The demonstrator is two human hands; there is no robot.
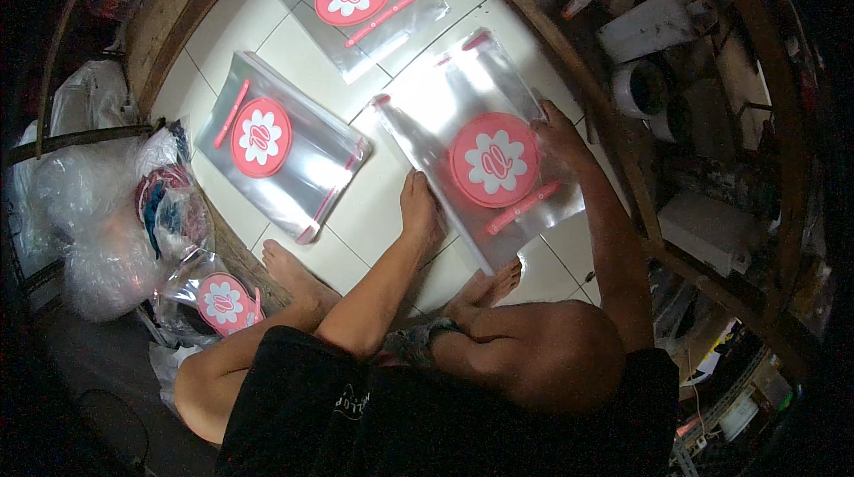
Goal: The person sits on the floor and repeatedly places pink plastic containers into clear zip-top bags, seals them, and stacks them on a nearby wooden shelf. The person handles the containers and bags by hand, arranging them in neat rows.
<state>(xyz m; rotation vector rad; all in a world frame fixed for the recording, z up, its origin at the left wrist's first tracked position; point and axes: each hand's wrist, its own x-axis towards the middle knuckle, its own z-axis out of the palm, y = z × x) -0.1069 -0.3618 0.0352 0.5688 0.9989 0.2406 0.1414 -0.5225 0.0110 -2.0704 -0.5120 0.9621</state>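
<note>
Clear plastic, near edge: left hand (419,210) closed on the bag stack (483,155), fingers partly hidden.
Right edge: right hand (559,133) closed too.
Bag stack: over floor tiles (200,41); looks like a straightening step, next move calls for an even pinch.
Left pile (283,148): on floor, untouched.
Far bags (358,11): beyond, untouched.

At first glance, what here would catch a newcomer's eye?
Probably the pink oval with a white flower on the clear plastic bags that the left hand and right hand hold by their sides, right of centre. Matching printed bags lie left of them on white floor tiles, with more flower-printed plastic at the top. Crumpled clear plastic bulges at far left.
</note>
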